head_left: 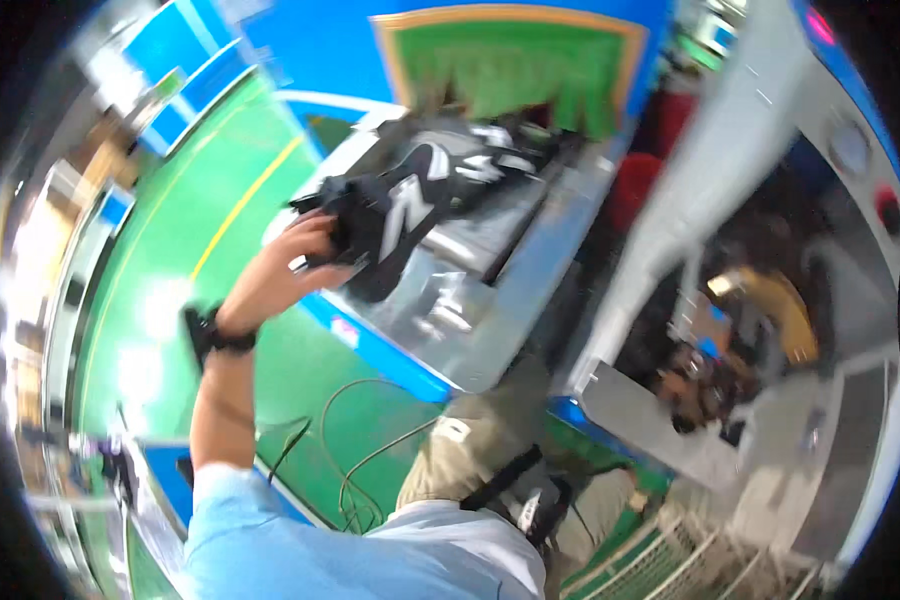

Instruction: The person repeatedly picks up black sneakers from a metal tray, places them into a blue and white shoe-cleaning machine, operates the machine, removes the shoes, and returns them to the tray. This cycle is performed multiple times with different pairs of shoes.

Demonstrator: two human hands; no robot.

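Observation:
My left hand (295,262), with a dark band on its wrist, reaches out over the near left edge of a metal-topped table (490,352). Its fingers curl round the end of a black piece with white marks (395,215), which looks like a shoe upper. Motion blur softens the piece's outline, and part of it is hidden by the fingers. More black-and-white pieces (490,160) lie in a heap just beyond it. Clear, shiny plastic (448,308) lies on the near part of the tabletop. My right hand does not show.
A blue machine front with a green fringed curtain (510,75) rises behind the table. On the right stands a grey machine (660,420) with a cluttered, dark opening. A loose cable (345,470) lies on the green floor (220,200). A pale rack (670,560) stands lower right.

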